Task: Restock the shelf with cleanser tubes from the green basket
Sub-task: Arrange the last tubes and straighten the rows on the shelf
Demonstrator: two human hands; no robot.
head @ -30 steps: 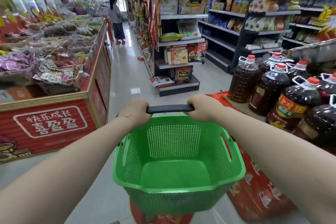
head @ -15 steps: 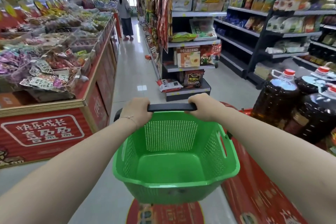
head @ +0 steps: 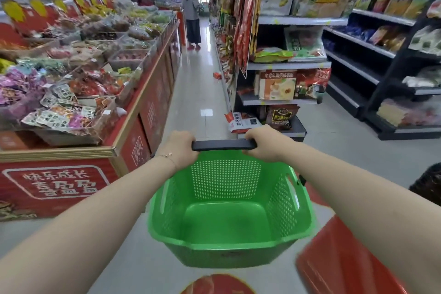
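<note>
A green plastic basket (head: 229, 243) with perforated walls hangs in front of me over the shop floor, and nothing lies inside it. Its black handle (head: 223, 144) runs across the top. My left hand (head: 180, 148) grips the handle's left end. My right hand (head: 265, 142) grips its right end. No cleanser tubes show anywhere in view.
A red snack display counter (head: 71, 181) lines the left side. A shelf end (head: 286, 64) with packaged food stands ahead to the right, black shelving (head: 386, 55) beyond it. A person (head: 192, 12) stands far down the tiled aisle (head: 200, 93). Packets (head: 241, 123) lie on the floor.
I have moved forward along the aisle with the basket. The oil bottles on the right have slid out of view, and the shelf end is closer. Both hands keep their grip.
</note>
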